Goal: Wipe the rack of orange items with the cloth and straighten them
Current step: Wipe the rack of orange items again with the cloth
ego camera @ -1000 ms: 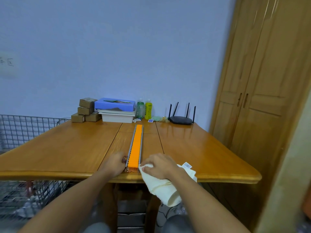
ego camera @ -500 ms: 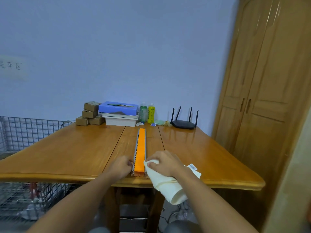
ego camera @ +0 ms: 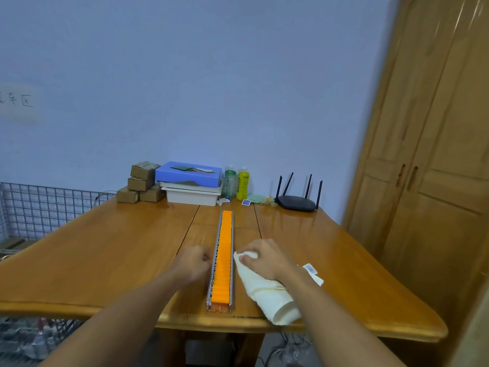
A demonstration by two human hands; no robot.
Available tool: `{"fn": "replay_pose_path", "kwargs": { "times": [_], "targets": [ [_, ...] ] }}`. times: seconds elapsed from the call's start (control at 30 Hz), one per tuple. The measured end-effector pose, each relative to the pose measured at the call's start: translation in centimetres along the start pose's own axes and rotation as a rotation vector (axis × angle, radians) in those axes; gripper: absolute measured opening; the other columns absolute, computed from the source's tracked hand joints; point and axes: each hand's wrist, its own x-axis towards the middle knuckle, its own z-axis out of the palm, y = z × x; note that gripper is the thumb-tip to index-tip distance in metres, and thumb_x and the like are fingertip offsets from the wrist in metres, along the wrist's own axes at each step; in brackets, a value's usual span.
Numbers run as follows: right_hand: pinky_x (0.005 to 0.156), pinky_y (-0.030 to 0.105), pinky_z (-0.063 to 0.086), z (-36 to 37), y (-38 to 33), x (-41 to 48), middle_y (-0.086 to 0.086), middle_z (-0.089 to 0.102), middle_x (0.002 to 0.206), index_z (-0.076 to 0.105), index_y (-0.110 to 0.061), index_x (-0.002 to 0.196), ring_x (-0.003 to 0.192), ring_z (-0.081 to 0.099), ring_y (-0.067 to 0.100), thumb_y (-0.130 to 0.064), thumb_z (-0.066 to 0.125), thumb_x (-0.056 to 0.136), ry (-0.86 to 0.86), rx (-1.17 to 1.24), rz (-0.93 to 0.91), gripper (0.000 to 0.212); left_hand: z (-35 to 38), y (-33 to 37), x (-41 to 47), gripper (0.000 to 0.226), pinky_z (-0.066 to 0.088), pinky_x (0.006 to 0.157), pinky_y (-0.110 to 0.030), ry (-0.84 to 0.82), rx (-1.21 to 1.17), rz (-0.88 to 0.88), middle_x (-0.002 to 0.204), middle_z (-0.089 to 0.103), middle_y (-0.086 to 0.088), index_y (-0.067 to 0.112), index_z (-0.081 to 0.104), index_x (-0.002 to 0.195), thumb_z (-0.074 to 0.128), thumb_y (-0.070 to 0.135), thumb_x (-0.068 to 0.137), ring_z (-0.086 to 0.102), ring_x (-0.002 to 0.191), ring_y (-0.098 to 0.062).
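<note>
Now, from the head view, the rack point(ego camera: 220, 260) is seen lying lengthways down the middle of the wooden table point(ego camera: 105, 260), its near end close to the table's front edge, with the orange items point(ego camera: 224, 258) packed in one row between its two metal rails. The left hand point(ego camera: 194, 263) is curled into a loose fist, fingers point(ego camera: 205, 256) drawn together and pressed against the rack's left rail. Just across the row, the right hand point(ego camera: 264, 256) is clamped on the cloth point(ego camera: 264, 290), its fingertips bunched on the cream fabric right beside the right rail. Behind those fingertips, the rest of the cloth is rolled back under the wrist toward the table's edge. Well beyond both sets of fingers, boxes point(ego camera: 141, 185), bottles point(ego camera: 236, 182) and a router point(ego camera: 296, 202) are lined along the wall.
</note>
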Motion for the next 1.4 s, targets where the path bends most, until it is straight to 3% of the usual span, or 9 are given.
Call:
{"fn": "replay_pose_path", "kwargs": {
  "times": [0.13,0.37,0.53,0.73,0.93,1.2,1.4],
  "targets": [
    [0.091,0.041,0.05,0.1,1.1,2.9,-0.009,0.066,0.127,0.07,-0.038,0.122,0.11,0.058,0.017,-0.049,0.055,0.094,0.002,0.033,0.017,0.033,-0.5,-0.7,3.4,0.014,0.058,0.082,-0.03,0.008,0.081,-0.032,0.1,0.067,-0.002,0.02,0.066,0.102,0.055,0.012,0.098,0.062,0.09,-0.013],
    [0.09,0.04,0.05,0.2,3.3,8.2,-0.009,0.065,0.127,0.07,-0.039,0.122,0.109,0.058,0.017,-0.049,0.055,0.095,0.004,0.049,0.043,0.033,-1.5,-1.5,9.3,0.015,0.044,0.065,-0.019,0.017,0.107,-0.022,0.095,0.066,-0.001,0.015,0.068,0.099,0.055,0.008,0.096,0.06,0.086,-0.011],
    [0.088,0.033,0.045,0.5,5.2,12.2,-0.009,0.064,0.13,0.071,-0.037,0.121,0.115,0.057,0.016,-0.044,0.057,0.095,0.024,0.091,0.07,0.03,-1.3,-2.5,13.4,0.014,0.043,0.062,-0.019,0.006,0.126,-0.022,0.094,0.066,-0.002,0.014,0.067,0.096,0.056,0.006,0.096,0.061,0.084,-0.012],
    [0.091,0.041,0.049,1.7,7.4,18.4,-0.005,0.066,0.126,0.071,-0.035,0.12,0.112,0.059,0.021,-0.045,0.058,0.094,0.011,0.072,0.093,0.031,0.1,-3.9,18.2,0.013,0.058,0.083,-0.033,-0.017,0.138,-0.037,0.1,0.068,-0.003,0.016,0.068,0.106,0.058,0.014,0.098,0.064,0.092,-0.017],
    [0.087,0.04,0.05,2.7,9.3,23.5,-0.006,0.066,0.127,0.07,-0.041,0.118,0.113,0.058,0.023,-0.049,0.055,0.094,0.003,-0.023,0.092,0.03,1.4,-5.7,22.5,0.012,0.059,0.081,-0.036,-0.044,0.187,-0.037,0.097,0.068,-0.003,0.018,0.067,0.102,0.057,0.015,0.097,0.064,0.089,-0.017],
    [0.078,0.036,0.046,4.6,11.2,30.8,-0.002,0.068,0.123,0.073,-0.041,0.115,0.111,0.06,0.028,-0.049,0.053,0.091,-0.096,-0.162,0.116,0.032,3.3,-8.0,27.0,0.019,0.054,0.075,-0.029,-0.083,0.215,-0.018,0.107,0.069,-0.001,0.021,0.066,0.116,0.058,0.026,0.099,0.063,0.093,-0.016],
    [0.076,0.035,0.044,6.7,11.8,36.0,0.005,0.067,0.125,0.07,-0.034,0.122,0.112,0.061,0.032,-0.048,0.054,0.091,-0.091,-0.222,0.126,0.038,4.9,-10.3,28.8,0.026,0.055,0.09,-0.038,-0.124,0.179,0.009,0.118,0.061,-0.002,0.021,0.067,0.119,0.058,0.033,0.099,0.061,0.104,-0.021]
  ]
}}
